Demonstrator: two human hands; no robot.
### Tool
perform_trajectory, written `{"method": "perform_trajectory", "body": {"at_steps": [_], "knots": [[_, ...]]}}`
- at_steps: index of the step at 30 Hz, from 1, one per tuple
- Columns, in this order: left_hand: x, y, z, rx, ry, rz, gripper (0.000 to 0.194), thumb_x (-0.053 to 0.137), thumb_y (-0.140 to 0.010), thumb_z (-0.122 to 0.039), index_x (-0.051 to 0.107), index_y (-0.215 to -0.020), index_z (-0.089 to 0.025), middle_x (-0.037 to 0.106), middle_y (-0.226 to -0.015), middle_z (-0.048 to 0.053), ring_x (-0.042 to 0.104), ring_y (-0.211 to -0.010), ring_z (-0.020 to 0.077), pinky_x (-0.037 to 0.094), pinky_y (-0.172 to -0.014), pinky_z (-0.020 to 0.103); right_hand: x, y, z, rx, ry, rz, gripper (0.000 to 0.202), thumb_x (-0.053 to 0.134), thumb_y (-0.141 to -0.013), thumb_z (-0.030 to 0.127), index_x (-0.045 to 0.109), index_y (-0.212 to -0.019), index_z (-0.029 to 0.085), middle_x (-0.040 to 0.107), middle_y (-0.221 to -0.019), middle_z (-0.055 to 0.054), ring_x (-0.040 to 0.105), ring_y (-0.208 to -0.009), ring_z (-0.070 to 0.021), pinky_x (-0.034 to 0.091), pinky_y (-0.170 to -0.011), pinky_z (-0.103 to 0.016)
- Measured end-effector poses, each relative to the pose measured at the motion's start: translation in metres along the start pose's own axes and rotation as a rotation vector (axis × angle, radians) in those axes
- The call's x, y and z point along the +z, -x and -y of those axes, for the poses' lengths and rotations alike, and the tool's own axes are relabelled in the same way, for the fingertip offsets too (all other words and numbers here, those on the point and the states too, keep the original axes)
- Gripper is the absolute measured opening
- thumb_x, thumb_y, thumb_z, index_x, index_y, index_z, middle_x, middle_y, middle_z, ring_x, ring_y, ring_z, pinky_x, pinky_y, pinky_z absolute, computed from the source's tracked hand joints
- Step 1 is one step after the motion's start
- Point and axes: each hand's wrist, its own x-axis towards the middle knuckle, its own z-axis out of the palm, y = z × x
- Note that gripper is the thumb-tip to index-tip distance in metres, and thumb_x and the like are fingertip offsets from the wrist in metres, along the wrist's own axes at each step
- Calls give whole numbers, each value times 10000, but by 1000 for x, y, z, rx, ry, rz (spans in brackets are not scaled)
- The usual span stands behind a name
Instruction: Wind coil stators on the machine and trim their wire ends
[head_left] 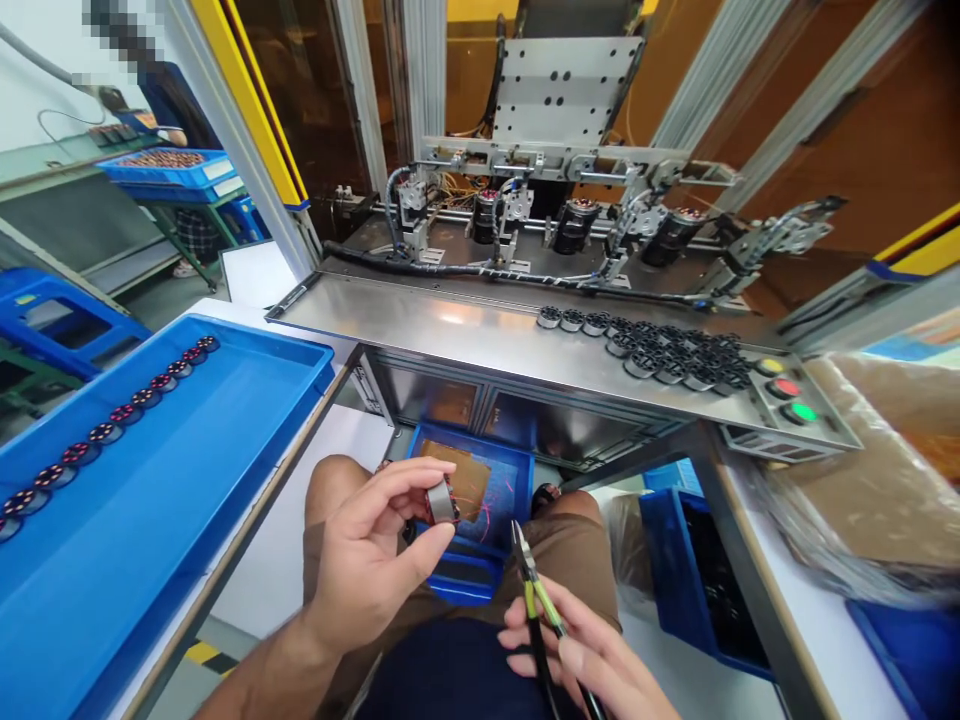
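The two hands are apart. The left hand (375, 545) pinches a small round part (441, 502) between its thumb and fingers. The part is up in the air, tipped on its side, over the gap between the person's knees. Thin red wires (484, 512) show just beside it, but I cannot tell which ones are joined to it.

The right hand (581, 650) is wrapped around the green and black handles of the pliers (529, 575). Their tip points up and is near the round part, not touching it.

Below, between the legs, is a blue bin (533, 460) with a brown piece of cardboard (466, 472) in it. On the left, a big blue tray (202, 440) holds a slanting row of round parts (105, 432) along its far side.

In front is a shiny metal surface (420, 312). Lots of black round pieces (667, 352) sit close together on its right side, next to a yellow button (770, 367), a red button (785, 388) and a green button (804, 412). Behind it stands a big machine (559, 90).
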Motion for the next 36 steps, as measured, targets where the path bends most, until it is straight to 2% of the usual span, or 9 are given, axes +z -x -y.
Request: {"method": "perform_trajectory", "body": {"at_steps": [2,4,6,8,12,15,22,29,36], "knots": [[3,-1,0,-7,-5,3,408,705,-821,-36,685,-1165,-253,683,-1214,95,644,-1155,221,571,-925,283,-9,11,2,6,145,28,609,733,-813,439,558,-1373,272,666,-1173,-130,666,-1082,-269,511,-974,-416],[6,-1,0,-23,4,3,404,708,-822,-44,688,-1162,-261,687,-1211,86,651,-1145,212,572,-925,272,-10,15,1,-58,330,9,568,676,-866,381,528,-1399,255,680,-1112,-131,691,-962,-223,542,-911,-362],[10,-2,-1,-36,10,5,393,712,-822,-55,694,-1154,-265,692,-1208,80,661,-1133,205,572,-921,259,-3,10,2,-180,495,-25,517,588,-913,289,496,-1419,235,684,-1054,-127,692,-879,-190,565,-850,-322],[13,-2,-1,-44,10,11,378,713,-825,-63,700,-1145,-263,698,-1200,76,667,-1130,199,568,-928,248,6,-2,8,-359,625,-10,603,578,-863,168,448,-1448,237,690,-1039,-113,696,-874,-184,566,-885,-335],[17,-1,-4,-66,25,27,367,713,-828,-70,705,-1143,-260,705,-1197,74,670,-1139,201,558,-951,244,17,-28,27,-701,849,42,831,569,-680,52,413,-1477,228,646,-1269,-143,646,-1154,-257,486,-1059,-424],[16,1,-5,-80,39,19,361,719,-821,-72,709,-1137,-247,708,-1193,86,678,-1126,215,569,-930,252,18,-35,37,-828,915,45,902,532,-620,39,396,-1492,226,575,-1391,-127,570,-1284,-263,461,-1096,-400],[17,3,-6,-97,30,10,352,724,-818,-72,714,-1125,-244,712,-1184,83,680,-1118,207,564,-924,239,30,-40,47,-905,846,117,886,492,-621,35,404,-1484,213,620,-1243,-96,624,-1167,-213,517,-1022,-322],[20,3,-7,-112,22,31,355,719,-832,-87,706,-1136,-269,705,-1202,60,665,-1145,194,548,-956,234,35,-42,53,-943,818,103,823,507,-692,23,409,-1480,237,634,-923,-61,642,-804,-178,575,-720,-274],[17,6,-5,-111,64,56,343,708,-847,-110,687,-1153,-265,685,-1232,74,665,-1134,204,567,-930,262,24,-38,48,-913,961,-9,813,502,-693,8,416,-1470,231,670,-1133,-89,675,-997,-204,565,-901,-281]]}}
